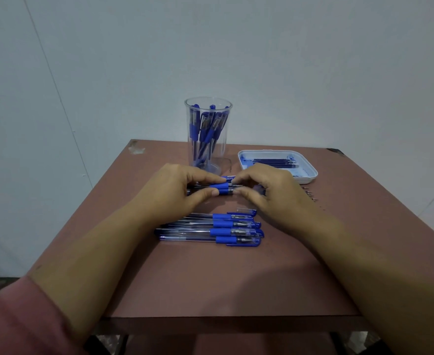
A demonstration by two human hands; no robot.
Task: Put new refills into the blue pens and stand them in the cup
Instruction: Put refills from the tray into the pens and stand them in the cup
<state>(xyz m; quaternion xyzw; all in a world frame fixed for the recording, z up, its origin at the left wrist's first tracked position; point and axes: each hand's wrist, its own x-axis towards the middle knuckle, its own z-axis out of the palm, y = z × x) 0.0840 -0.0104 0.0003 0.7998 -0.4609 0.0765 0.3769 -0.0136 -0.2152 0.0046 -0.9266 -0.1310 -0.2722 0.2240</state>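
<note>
As left hand, right hand pinch pen, cup behind; tray holds refills, probably.

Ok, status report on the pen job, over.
Left hand and right hand pinch a pen. Row of pens waits near; cup holds several. Nothing blocking.

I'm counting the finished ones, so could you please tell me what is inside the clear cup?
Several blue pens stand leaning inside the cup. They overlap one another, so the exact number cannot be told.

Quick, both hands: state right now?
Left hand: closed, pinching the blue pen by its grip.
Right hand: closed, pinching the same pen's tip end.
</note>
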